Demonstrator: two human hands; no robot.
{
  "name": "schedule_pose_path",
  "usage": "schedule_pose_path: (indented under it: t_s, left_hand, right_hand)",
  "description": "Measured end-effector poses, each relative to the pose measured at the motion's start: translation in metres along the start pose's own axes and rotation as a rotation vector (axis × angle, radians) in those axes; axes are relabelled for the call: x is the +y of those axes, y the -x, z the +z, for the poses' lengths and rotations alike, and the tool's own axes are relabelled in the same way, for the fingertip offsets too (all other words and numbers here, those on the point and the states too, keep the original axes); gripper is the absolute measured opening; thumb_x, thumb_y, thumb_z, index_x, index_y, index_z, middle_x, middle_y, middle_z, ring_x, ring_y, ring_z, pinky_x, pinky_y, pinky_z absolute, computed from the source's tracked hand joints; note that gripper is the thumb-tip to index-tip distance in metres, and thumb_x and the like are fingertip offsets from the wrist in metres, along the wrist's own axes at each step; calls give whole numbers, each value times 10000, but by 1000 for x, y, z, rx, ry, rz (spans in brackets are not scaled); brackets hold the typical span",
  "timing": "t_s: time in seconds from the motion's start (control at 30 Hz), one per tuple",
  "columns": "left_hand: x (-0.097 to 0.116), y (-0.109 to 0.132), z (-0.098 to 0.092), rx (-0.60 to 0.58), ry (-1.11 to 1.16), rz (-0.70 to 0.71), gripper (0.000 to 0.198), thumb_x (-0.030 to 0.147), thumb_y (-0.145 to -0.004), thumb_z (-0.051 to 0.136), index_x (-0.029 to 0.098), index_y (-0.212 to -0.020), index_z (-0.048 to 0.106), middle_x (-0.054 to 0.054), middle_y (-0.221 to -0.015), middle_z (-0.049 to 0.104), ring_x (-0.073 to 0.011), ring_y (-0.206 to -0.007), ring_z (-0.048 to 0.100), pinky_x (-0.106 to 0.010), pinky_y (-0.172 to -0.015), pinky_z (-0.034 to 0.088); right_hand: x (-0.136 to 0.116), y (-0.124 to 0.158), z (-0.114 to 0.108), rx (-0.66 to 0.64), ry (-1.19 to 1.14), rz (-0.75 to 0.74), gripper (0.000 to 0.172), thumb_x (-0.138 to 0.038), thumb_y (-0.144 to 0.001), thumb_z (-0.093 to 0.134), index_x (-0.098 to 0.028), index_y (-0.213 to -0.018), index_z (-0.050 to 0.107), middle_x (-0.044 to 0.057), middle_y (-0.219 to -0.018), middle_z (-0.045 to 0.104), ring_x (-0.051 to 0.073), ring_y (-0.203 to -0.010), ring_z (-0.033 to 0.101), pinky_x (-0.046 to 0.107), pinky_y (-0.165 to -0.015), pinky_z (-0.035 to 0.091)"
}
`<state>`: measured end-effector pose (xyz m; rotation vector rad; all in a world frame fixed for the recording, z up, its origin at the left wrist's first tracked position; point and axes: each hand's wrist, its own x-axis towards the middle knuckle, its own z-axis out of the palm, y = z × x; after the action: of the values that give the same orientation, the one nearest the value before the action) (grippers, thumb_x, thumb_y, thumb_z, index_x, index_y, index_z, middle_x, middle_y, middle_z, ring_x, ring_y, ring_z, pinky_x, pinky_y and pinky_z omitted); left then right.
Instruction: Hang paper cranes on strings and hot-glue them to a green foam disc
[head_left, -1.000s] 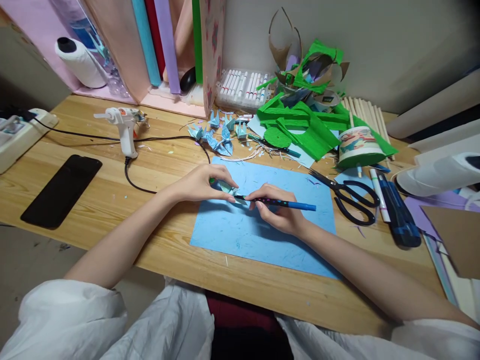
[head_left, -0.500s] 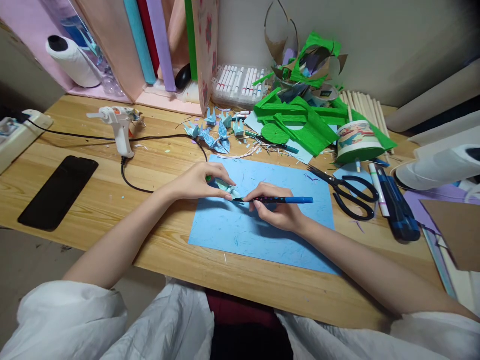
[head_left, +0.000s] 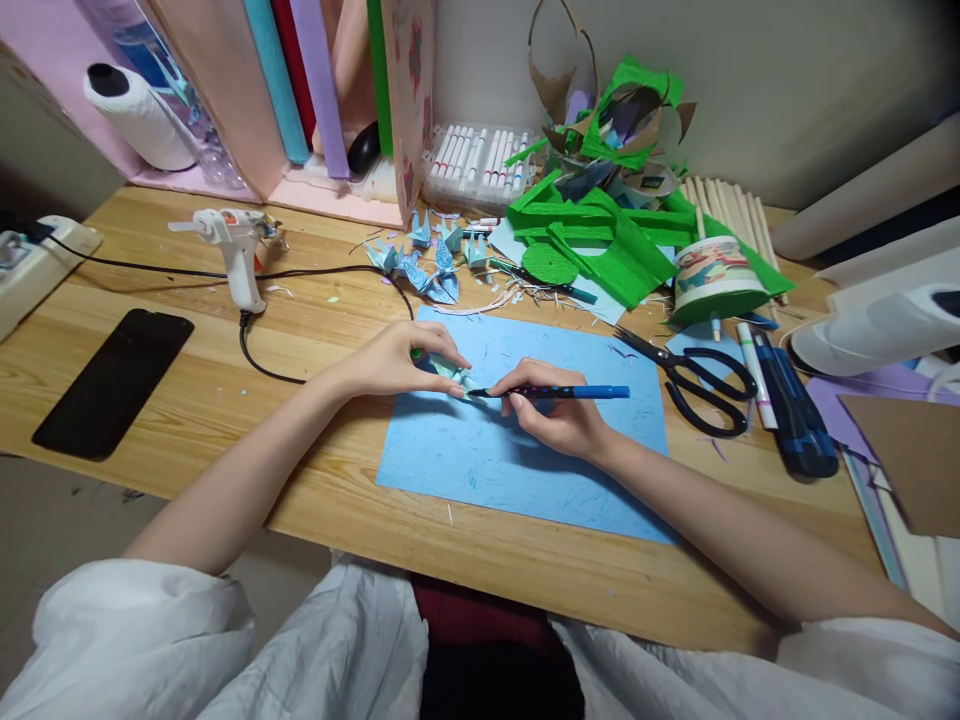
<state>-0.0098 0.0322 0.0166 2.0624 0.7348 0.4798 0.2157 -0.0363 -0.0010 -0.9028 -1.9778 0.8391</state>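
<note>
My left hand [head_left: 386, 360] pinches a small pale-green folded paper crane [head_left: 448, 371] between thumb and fingers, which hide part of it. A bit of something green [head_left: 415, 354] shows at the same hand's knuckles; its kind is unclear. In my right hand [head_left: 559, 420] a blue-and-black marker pen [head_left: 600, 392] lies nearly level, its tip against or very close to the folded paper. Both hands are over a blue sheet of paper [head_left: 450, 455] on the wooden table [head_left: 322, 480]. Beyond them sits a cluster of blue paper cranes [head_left: 431, 270].
Black scissors [head_left: 686, 375], a white marker [head_left: 756, 375] and a dark blue cutter [head_left: 795, 410] lie to the right. Green crepe paper [head_left: 615, 245] and a marker box [head_left: 480, 165] are at the back. Leftward are a glue gun [head_left: 236, 250], its cord and a phone [head_left: 112, 385].
The pen tip has shifted slightly left and up along the paper crane. My left hand keeps its pinch, and the whole view has moved a little.
</note>
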Motion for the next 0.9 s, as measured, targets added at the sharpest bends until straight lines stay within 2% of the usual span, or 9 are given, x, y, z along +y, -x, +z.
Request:
schedule_pose_path:
  t_s: [0.13,0.37,0.6,0.9]
  left_hand:
    - [0,0,0,7,-2,5,352,395,-641,740,166,-907,721,-73,-860,664,-138,-756,596,-257,-715,461]
    - [0,0,0,4,-7,8,347,393,-639,742,178,-910,721,-69,-863,665,-140,-766,598,-259,-718,463]
    - [0,-1,1,8,8,16,336,374,-639,746,179,-911,722,-67,-864,669,-146,-788,609,-260,-743,466]
    - [-1,0,1,8,7,22,346,385,-639,744,179,-917,720,-74,-867,668,-151,-788,612,-270,-739,470]
  right_hand:
    - [0,0,-1,32,-6,-18,143,-148,-797,506,-173,-858,632,28,-710,642,137,-636,561,276,-613,442]
    - [0,0,0,-5,6,27,151,-164,-816,502,-173,-895,631,29,-737,643,137,-650,564,273,-615,440]
    - [1,0,0,70,-4,113,129,-177,-805,504,-163,-839,627,15,-654,598,119,-557,508,248,-517,399]
    - [1,0,-1,38,14,63,132,-138,-770,501,-165,-789,628,13,-653,603,116,-568,516,246,-529,412]
